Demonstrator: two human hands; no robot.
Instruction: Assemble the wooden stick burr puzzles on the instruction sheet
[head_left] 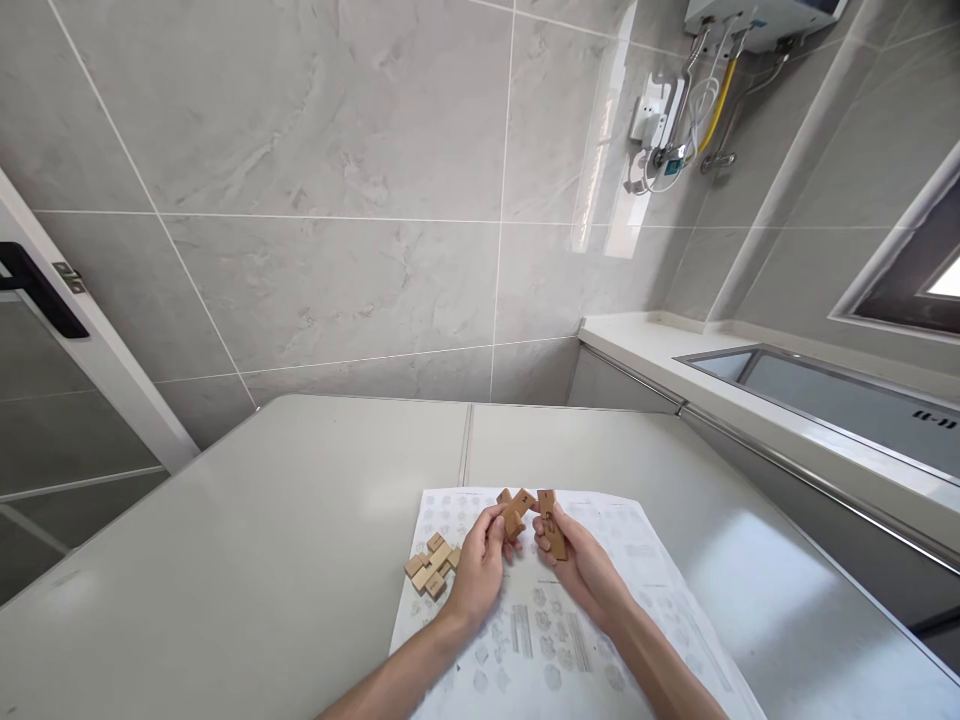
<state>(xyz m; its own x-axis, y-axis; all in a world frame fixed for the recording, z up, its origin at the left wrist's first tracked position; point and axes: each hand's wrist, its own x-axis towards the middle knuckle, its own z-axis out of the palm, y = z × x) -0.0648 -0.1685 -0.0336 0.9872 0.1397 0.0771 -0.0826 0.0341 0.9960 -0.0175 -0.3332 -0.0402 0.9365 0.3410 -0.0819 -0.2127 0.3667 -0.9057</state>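
My left hand (478,560) is closed round a notched wooden puzzle piece (516,509), held just above a printed instruction sheet (637,560). My right hand (577,560) grips a second wooden puzzle piece (553,525) right beside it. The two pieces are close together, almost touching at their top ends. A small cluster of joined wooden blocks (433,564) lies on the sheet's left edge, just left of my left hand.
The sheet lies on a pale grey table (262,540) with a seam down its middle. A tiled wall rises behind. A counter with a steel sink (825,400) runs along the right. A door with a black handle (41,290) stands at the left.
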